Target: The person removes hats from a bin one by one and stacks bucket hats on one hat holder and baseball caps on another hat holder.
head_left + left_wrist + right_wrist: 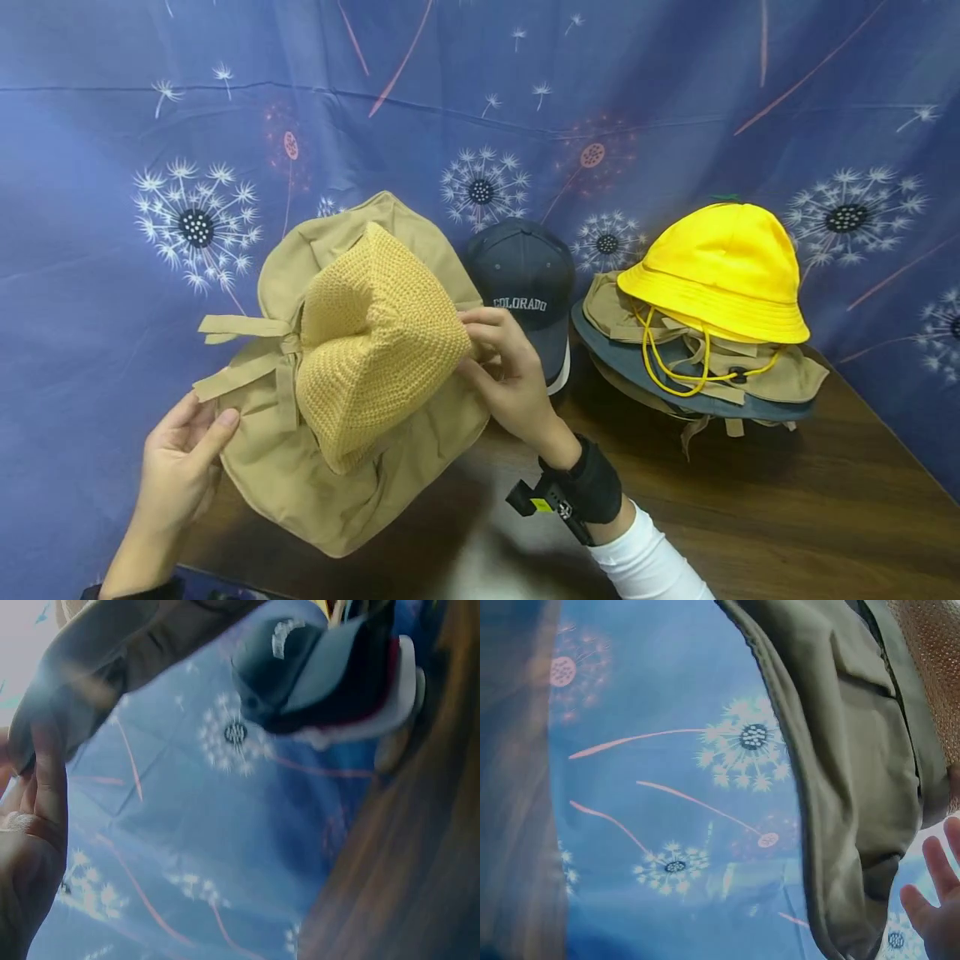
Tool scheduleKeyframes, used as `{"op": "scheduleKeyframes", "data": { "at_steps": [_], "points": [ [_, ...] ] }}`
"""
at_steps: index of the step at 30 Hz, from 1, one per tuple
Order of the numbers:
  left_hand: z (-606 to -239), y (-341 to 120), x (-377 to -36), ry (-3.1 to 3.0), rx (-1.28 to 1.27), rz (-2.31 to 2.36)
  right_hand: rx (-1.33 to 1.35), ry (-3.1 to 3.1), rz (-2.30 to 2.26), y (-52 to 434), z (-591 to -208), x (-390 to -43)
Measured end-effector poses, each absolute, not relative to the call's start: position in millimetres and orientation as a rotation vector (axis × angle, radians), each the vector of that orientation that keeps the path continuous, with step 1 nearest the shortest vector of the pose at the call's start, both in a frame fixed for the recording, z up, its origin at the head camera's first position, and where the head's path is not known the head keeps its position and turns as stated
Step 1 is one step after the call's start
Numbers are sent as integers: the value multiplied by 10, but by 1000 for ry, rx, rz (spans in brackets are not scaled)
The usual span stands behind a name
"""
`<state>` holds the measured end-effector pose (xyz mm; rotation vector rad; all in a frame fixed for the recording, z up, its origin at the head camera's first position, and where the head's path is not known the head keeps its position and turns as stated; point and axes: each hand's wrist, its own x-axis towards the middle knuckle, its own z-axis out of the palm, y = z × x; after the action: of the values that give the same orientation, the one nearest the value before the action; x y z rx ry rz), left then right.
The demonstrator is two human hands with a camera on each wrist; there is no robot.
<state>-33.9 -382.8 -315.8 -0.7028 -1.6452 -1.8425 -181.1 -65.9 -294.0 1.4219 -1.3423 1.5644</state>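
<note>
A khaki sun hat (352,500) with a woven straw-coloured crown and a cloth bow at its left is held up, its crown dented and facing the head camera. My left hand (180,454) pinches the brim at the lower left, thumb on the near face. In the left wrist view that hand (34,825) grips the brim edge from below. My right hand (510,375) grips the right side of the crown, thumb and forefinger at the weave. The right wrist view shows the brim (840,787) side-on, with spread fingers of the right hand (937,900) beside it.
Behind my right hand stands a dark cap (517,267) lettered COLORADO, stacked over others with white and red edges. At right, a yellow bucket hat (720,267) with a cord tops a pile of khaki and navy hats (697,375). A dandelion-print blue cloth (420,108) hangs behind the wooden table (847,500).
</note>
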Motion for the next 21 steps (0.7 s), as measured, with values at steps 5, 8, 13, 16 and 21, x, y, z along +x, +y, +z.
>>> {"op": "scheduleKeyframes", "data": {
  "at_steps": [5,8,13,16,21],
  "points": [
    [-3063,-3602,-365,-1577,-742,-1958,1460,-1256,1707,-611,-2920,-1835],
    [-3020,-3484,-367,-1477,-825,-2091,1450,-1207,1793,-572,-2919,-1823],
    [-2986,-3348,-346,-1535,-907,-2165,1432,-1145,1821,-507,-2870,-1780],
    [-2974,-3274,-325,-1640,-944,-2163,1456,-1127,1798,-475,-2819,-1750],
    [-2920,-3104,-355,-1578,-987,-2110,1435,-1243,1815,-409,-2776,-1712]
  ]
}}
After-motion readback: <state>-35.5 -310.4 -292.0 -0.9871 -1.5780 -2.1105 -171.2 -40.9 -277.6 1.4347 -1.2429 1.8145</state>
